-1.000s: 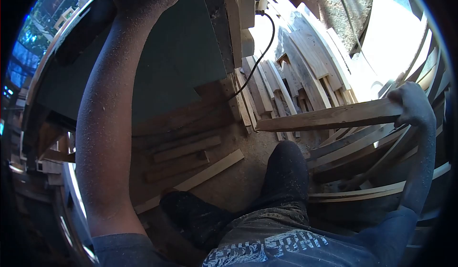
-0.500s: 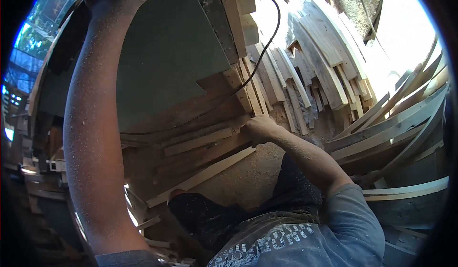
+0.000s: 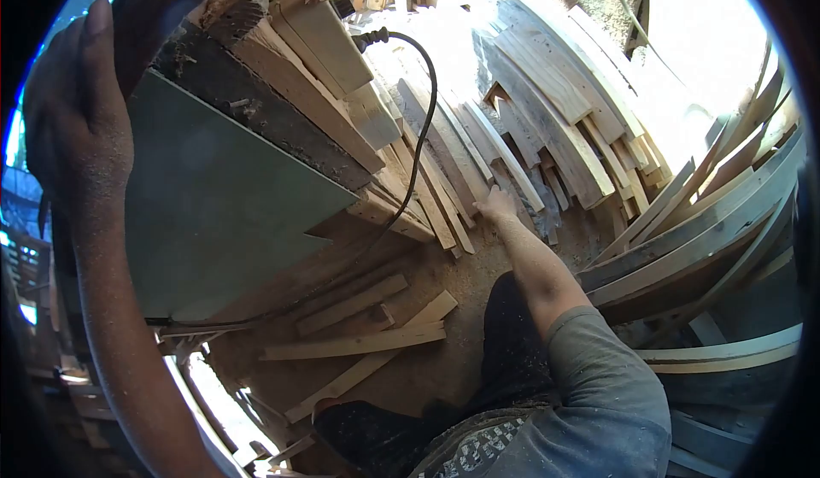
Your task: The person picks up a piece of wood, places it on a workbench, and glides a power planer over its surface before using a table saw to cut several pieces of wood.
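Observation:
My left hand (image 3: 85,119) lies at the upper left against a dark wooden beam (image 3: 158,17), one digit stretched along it and the others partly in shadow. The green-grey panel (image 3: 222,196) is right beside that wrist. Lower and farther right, my right hand (image 3: 497,203) reaches to the ends of the stacked planks (image 3: 453,153), fingers apart and right at a plank's end. Several pale wood strips (image 3: 354,341) lie on the dusty floor below the panel, one crossing over another.
A black cable (image 3: 427,93) with a plug loops past the wooden frame (image 3: 299,93) and runs under the panel. More planks (image 3: 555,76) are piled at the upper right. Long curved-looking boards (image 3: 700,247) lean on the right. Sawdust covers the floor (image 3: 461,281).
My right hand has moved from beside the frame's lower corner up and right to the plank ends. A pale strip now lies across the long one on the floor. The view has shifted.

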Available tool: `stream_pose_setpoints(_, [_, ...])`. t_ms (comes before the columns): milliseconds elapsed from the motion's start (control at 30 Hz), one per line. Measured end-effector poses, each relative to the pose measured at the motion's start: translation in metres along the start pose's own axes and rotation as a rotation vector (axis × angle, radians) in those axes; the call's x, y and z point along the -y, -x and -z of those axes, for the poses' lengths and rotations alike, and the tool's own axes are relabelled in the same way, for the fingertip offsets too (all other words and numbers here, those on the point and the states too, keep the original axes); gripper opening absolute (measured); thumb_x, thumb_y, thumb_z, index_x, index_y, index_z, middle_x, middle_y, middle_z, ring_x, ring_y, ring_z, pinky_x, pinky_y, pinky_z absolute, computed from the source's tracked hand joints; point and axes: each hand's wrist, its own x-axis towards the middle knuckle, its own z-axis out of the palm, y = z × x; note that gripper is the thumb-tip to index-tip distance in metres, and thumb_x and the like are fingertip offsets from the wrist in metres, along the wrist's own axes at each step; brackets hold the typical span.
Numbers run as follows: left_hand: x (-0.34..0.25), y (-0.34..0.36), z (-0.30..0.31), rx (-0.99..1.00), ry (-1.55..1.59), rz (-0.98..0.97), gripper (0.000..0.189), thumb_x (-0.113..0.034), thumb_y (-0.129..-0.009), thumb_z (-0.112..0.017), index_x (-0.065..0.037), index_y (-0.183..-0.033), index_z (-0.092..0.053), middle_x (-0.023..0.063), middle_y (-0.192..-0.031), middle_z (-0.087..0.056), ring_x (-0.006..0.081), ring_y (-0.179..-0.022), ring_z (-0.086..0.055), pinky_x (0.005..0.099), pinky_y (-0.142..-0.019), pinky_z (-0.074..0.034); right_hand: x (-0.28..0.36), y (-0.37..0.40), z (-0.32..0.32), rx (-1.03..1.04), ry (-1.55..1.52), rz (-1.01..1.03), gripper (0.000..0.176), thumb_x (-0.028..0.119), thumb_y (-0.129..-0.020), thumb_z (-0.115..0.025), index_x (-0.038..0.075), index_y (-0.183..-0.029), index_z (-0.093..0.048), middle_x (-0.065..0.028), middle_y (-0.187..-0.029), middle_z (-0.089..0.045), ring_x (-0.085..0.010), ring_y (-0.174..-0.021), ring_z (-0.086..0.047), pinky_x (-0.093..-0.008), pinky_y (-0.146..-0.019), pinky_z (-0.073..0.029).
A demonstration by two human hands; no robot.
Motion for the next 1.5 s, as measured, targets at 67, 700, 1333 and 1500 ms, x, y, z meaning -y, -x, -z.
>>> stream_pose_setpoints(67, [-0.006, 0.002, 0.001, 0.014, 0.138, 0.153, 0.048, -0.043, -0.103, -0.042, -0.004, -0.123, -0.063, 0.0168, -0.122, -0.063, 0.0301, -0.113, -0.060, 0.0379, -0.098, -0.046, 0.000, -0.016, -0.019, 0.060, -0.035, -0.048, 0.081, 0.044, -0.078, -0.077, -0.003, -0.135, -0.044, -0.0216, -0.133, -0.054, -0.0370, -0.125, -0.051, -0.0456, -0.101, -0.046])
stream_pose_setpoints(700, [-0.001, 0.003, 0.004, -0.016, -0.006, -0.016, 0.044, -0.045, -0.101, -0.045, -0.008, -0.108, -0.068, 0.0080, -0.104, -0.069, 0.0275, -0.106, -0.061, 0.0388, -0.094, -0.048, -0.029, 0.106, 0.048, 1.045, -2.042, 0.363, 0.060, 0.045, -0.098, -0.039, 0.000, -0.137, -0.049, -0.0272, -0.128, -0.057, -0.0374, -0.113, -0.060, -0.0507, -0.105, -0.043])
stream_pose_setpoints(1333, [-0.036, -0.007, 0.021, -0.221, 0.063, 0.097, 0.040, -0.036, -0.093, -0.058, -0.002, -0.072, -0.058, 0.0128, -0.073, -0.055, 0.0301, -0.081, -0.054, 0.0423, -0.072, -0.047, 0.031, 0.112, 0.088, 0.883, -1.985, 0.056, 0.065, 0.045, -0.088, -0.052, 0.000, -0.134, -0.047, -0.0236, -0.123, -0.053, -0.0380, -0.107, -0.058, -0.0469, -0.094, -0.051])
stream_pose_setpoints(1500, [-0.033, -0.007, 0.028, -0.171, 0.082, 0.109, 0.042, -0.040, -0.092, -0.058, -0.003, -0.074, -0.062, 0.0117, -0.076, -0.058, 0.0295, -0.086, -0.057, 0.0419, -0.075, -0.050, 0.066, 0.152, 0.106, 0.756, -2.048, 0.083, 0.067, 0.047, -0.088, -0.053, 0.000, -0.135, -0.046, -0.0237, -0.123, -0.055, -0.0380, -0.112, -0.057, -0.0455, -0.096, -0.051])
